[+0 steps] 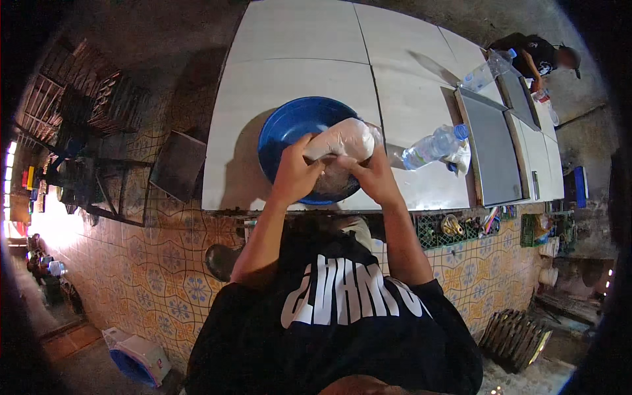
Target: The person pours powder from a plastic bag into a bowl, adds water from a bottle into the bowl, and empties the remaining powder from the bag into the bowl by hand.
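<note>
Over a round blue basin (299, 115) on the white tabletop, I hold a plump clear plastic bag of white, powder-like stuff (347, 137). My left hand (297, 170) is closed on the bag's left end, and my right hand (376, 172) grips its right side. Both thumbs press near the bag's lower middle. Beneath my hands, the lower part of the basin looks greyish; what lies there I cannot make out. A clear plastic bottle with a blue cap (431, 146) lies tilted to the right of my right hand.
Grey rectangular trays (490, 155) rest at the table's right, with another clear bottle (479, 77) beyond. A person (541, 56) is at the far right end. Below the front edge sits a green crate (431, 237) of odds and ends. A dark stool (221, 261) stands near my left arm.
</note>
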`<state>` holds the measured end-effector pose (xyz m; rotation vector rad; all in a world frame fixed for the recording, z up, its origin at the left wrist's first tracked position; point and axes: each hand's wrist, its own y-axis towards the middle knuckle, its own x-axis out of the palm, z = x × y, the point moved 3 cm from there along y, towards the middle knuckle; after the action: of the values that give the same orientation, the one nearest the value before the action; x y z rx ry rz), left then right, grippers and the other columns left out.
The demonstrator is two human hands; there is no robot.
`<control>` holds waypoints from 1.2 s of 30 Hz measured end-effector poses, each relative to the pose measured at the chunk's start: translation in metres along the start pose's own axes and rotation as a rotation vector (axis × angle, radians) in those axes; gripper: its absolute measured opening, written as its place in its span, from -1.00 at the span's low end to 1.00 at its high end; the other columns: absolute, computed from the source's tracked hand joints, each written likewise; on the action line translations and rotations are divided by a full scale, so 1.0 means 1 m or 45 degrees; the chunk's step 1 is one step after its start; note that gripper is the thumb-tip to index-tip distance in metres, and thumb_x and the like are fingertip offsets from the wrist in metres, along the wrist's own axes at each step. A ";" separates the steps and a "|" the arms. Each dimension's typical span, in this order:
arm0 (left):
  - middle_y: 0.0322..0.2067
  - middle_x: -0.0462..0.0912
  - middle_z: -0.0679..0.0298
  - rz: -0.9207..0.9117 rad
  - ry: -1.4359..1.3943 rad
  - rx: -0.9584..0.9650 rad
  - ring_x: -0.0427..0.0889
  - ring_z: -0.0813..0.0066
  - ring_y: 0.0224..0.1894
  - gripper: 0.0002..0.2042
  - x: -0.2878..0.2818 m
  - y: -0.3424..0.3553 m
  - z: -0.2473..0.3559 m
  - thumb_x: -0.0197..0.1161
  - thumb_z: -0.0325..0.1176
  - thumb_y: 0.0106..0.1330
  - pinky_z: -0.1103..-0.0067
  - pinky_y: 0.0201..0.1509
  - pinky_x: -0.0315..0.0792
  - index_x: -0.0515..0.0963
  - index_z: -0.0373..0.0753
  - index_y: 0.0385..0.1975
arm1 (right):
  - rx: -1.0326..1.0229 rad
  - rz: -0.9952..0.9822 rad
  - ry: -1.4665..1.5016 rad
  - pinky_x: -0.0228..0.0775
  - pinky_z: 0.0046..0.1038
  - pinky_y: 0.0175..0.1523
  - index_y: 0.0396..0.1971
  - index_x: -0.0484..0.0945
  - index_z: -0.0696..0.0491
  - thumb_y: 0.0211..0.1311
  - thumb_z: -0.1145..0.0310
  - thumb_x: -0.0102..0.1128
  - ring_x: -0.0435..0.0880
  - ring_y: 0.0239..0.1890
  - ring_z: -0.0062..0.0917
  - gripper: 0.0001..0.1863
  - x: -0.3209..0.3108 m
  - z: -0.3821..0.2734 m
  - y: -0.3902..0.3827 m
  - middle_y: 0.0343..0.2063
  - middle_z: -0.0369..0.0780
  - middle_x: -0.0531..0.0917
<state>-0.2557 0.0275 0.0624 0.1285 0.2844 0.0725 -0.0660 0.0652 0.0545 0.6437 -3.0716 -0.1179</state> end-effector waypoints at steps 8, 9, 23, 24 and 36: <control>-0.18 0.73 0.03 0.034 0.075 0.000 0.69 0.42 -0.12 -0.54 -0.001 0.006 -0.008 0.55 -0.26 0.28 0.42 -0.01 0.57 0.56 -0.48 -0.01 | -0.141 0.044 -0.256 0.41 -0.29 0.37 0.44 0.10 0.11 0.08 0.46 0.66 0.51 0.29 -0.36 0.02 0.001 -0.012 0.008 0.21 -0.06 0.48; -0.13 0.73 0.01 -0.001 0.057 0.020 0.69 0.41 -0.08 -0.49 -0.002 0.005 -0.004 0.55 -0.24 0.29 0.43 0.03 0.57 0.54 -0.49 0.06 | -0.107 0.102 -0.285 0.43 -0.30 0.35 0.41 0.15 0.12 0.14 0.46 0.61 0.53 0.26 -0.36 -0.07 0.002 -0.014 0.006 0.18 -0.07 0.50; -0.11 0.81 0.06 -0.039 -0.113 -0.059 0.77 0.47 -0.17 -0.71 0.002 0.000 -0.017 0.17 -0.49 0.56 0.52 -0.03 0.63 0.60 -0.52 0.14 | -0.035 0.213 0.097 0.49 -0.43 0.11 0.12 0.55 0.17 0.52 0.28 0.28 0.63 -0.01 -0.57 -0.66 -0.002 0.013 -0.006 -0.04 -0.23 0.69; -0.11 0.81 0.06 -0.043 -0.107 -0.058 0.77 0.47 -0.17 -0.71 0.001 -0.004 -0.017 0.17 -0.49 0.56 0.52 -0.03 0.63 0.60 -0.52 0.14 | -0.038 0.206 0.116 0.48 -0.43 0.11 0.15 0.53 0.16 0.53 0.26 0.28 0.62 0.00 -0.57 -0.63 0.001 0.015 -0.008 -0.03 -0.23 0.68; -0.19 0.81 0.09 0.043 -0.028 -0.052 0.76 0.51 -0.15 -0.72 0.003 -0.008 0.005 0.32 -0.43 0.47 0.50 -0.10 0.61 0.64 -0.47 0.06 | -0.089 0.183 0.148 0.50 -0.48 0.12 0.20 0.44 0.14 0.50 0.41 0.26 0.64 0.00 -0.57 -0.63 -0.015 0.009 0.000 -0.05 -0.26 0.65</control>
<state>-0.2506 0.0193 0.0654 0.0937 0.2585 0.1099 -0.0525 0.0714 0.0455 0.4100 -2.9735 -0.1789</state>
